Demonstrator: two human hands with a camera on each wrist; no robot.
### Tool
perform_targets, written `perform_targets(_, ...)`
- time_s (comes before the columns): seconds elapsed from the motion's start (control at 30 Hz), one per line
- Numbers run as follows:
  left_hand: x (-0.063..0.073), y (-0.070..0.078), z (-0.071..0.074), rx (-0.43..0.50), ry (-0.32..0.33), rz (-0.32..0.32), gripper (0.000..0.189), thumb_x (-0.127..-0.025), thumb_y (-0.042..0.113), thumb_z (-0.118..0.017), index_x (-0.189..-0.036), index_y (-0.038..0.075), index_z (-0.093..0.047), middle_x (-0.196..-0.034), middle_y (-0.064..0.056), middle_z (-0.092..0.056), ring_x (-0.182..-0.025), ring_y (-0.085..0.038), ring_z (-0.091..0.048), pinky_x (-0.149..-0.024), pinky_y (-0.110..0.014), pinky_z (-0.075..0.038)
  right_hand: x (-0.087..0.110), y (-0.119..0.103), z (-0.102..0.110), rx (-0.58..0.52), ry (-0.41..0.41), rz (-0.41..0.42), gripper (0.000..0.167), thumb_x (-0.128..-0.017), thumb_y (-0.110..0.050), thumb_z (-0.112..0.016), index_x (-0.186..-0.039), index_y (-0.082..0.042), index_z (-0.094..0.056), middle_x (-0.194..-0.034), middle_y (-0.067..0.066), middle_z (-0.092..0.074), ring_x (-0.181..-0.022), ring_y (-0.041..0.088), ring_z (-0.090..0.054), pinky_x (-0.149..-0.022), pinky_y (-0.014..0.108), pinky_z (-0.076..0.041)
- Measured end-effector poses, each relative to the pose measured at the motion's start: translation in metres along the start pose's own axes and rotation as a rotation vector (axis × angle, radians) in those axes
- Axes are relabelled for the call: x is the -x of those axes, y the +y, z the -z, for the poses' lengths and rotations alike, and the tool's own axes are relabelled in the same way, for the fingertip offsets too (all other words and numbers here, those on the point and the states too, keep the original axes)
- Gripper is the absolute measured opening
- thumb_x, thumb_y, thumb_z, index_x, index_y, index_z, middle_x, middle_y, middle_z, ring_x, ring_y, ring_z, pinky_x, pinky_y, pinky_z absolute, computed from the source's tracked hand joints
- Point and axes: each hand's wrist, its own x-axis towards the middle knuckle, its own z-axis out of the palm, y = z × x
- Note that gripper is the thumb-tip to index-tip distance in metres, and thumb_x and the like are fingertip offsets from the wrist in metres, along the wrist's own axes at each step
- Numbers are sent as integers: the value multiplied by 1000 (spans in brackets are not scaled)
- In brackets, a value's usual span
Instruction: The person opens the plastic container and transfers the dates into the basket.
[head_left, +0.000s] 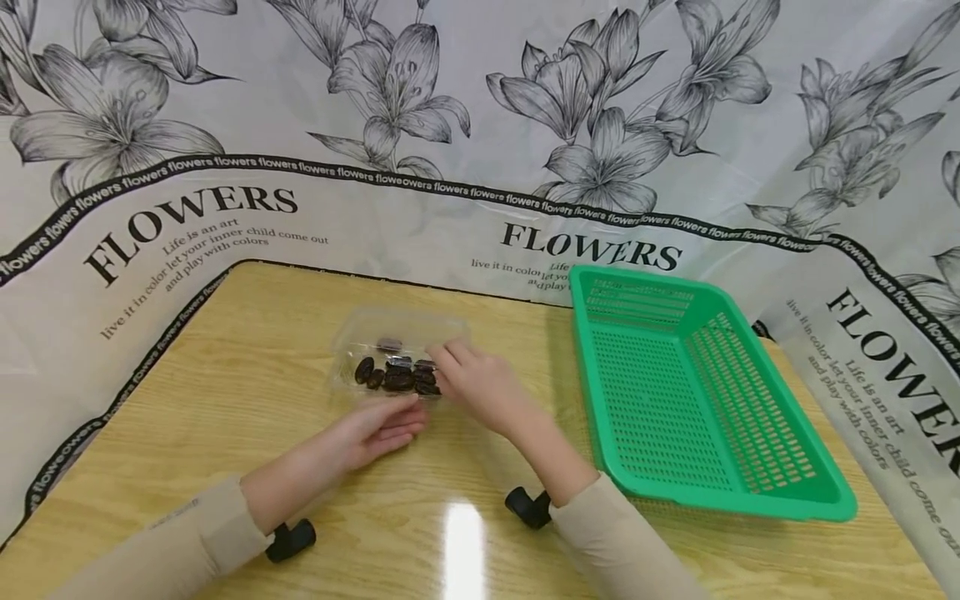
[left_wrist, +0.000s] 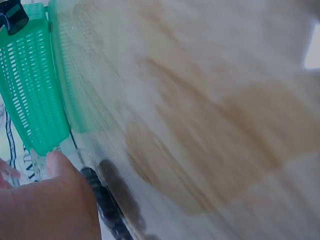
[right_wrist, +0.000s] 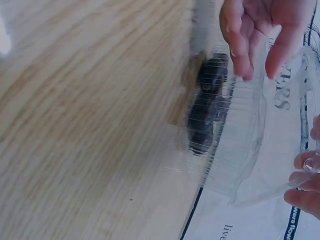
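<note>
the clear plastic box (head_left: 345, 364) sits on the bench (head_left: 195, 400), dark oval pieces (head_left: 398, 380) inside. the right hand (head_left: 480, 385) has its grip clamped on the box's clear edge; the left hand (head_left: 381, 432), fingers extended, thumb apart, lies just beside the box's near side. a green basket (head_left: 660, 408) stands to the right.

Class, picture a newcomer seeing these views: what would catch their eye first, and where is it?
Probably the bright green basket, at the right of the wooden table. Next, left of it, the clear plastic container of dark oval pieces, with the left hand at its near side and the right hand at its right end. Behind hangs a flower-printed cloth.
</note>
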Motion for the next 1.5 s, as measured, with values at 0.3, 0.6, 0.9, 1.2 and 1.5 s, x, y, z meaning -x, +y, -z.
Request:
perform_targets(0.3,21,6,33,152,89,16,27,-94,14,-55,-113,1,-41,-85,-6,-56,-76,-15,-63,-84,-29,-52,-3,16,6,-339,-3,-158,34,-89,-14,-63,-120,-1,-57,-112,12,-63,-91,23,-63,-75,31,-54)
perform_targets(0.6,28,31,59,96,147,-104,67,-97,10,-48,-148,5,-5,-98,-5,-48,-75,-10,-59,-75,-22,-52,-10,38,-2,-540,171,-389,31,-90,-12,-62,-117,2,-60,-112,16,-62,-100,27,-59,-81,38,-53)
perform_targets(0.9,26,39,65,74,169,-139,59,-96,3,-47,-148,7,-20,-84,-2,-54,-75,-7,-58,-75,-18,-51,-19,53,-20,-979,294,-742,32,-92,-9,-58,-122,3,-56,-115,18,-59,-107,25,-58,-89,28,-49)
perform_targets(1.2,22,38,69,103,147,-136,57,-95,-2,-47,-146,1,-22,-89,-1,-57,-81,-7,-59,-84,-19,-49,-19,62,-37,-1128,357,-894,29,-91,1,-55,-120,4,-55,-116,21,-58,-107,33,-57,-87,27,-50)
perform_targets(1.5,18,44,74,48,112,-126,58,-93,-3,-51,-145,-3,-24,-93,-1,-60,-84,-8,-60,-84,-20,-50,-15,61,-51,-1155,275,-968,40,-91,6,-52,-131,5,-46,-121,24,-55,-114,35,-51,-96,36,-45)
